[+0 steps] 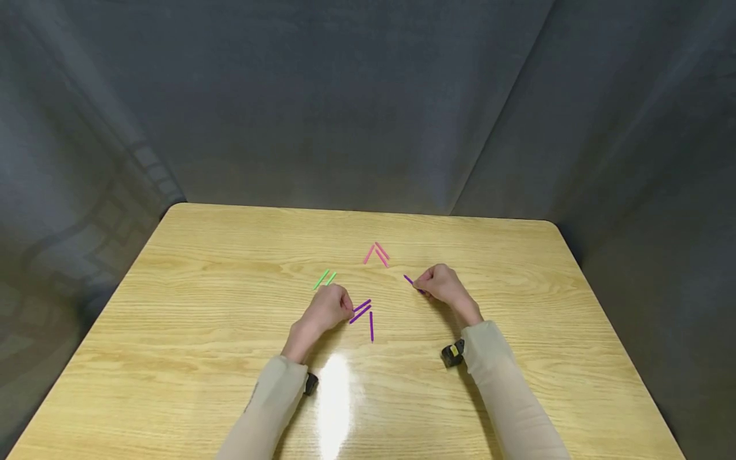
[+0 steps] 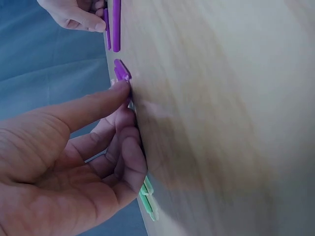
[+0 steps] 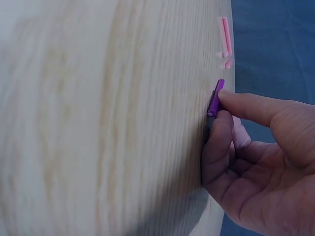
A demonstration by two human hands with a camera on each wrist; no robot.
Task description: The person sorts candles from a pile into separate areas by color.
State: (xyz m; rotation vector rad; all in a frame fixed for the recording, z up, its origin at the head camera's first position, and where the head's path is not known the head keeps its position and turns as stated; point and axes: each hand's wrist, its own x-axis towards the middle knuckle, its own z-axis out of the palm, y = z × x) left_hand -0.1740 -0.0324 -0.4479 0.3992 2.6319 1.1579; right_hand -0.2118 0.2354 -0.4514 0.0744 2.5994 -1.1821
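Observation:
My left hand pinches the near end of a purple stick between thumb and fingers, low over the table. A second purple stick lies alongside it, almost parallel, and a third purple stick points toward me just to the right. Farther right, my right hand grips another purple stick by thumb and forefinger; in the right wrist view this purple stick slants close against the tabletop. Two green sticks lie side by side just beyond the left knuckles, one partly hidden.
Several pink sticks form a peak shape toward the back of the wooden table. Dark grey curtains hang behind the table and at both sides. A bright light reflection shows on the table near the left forearm.

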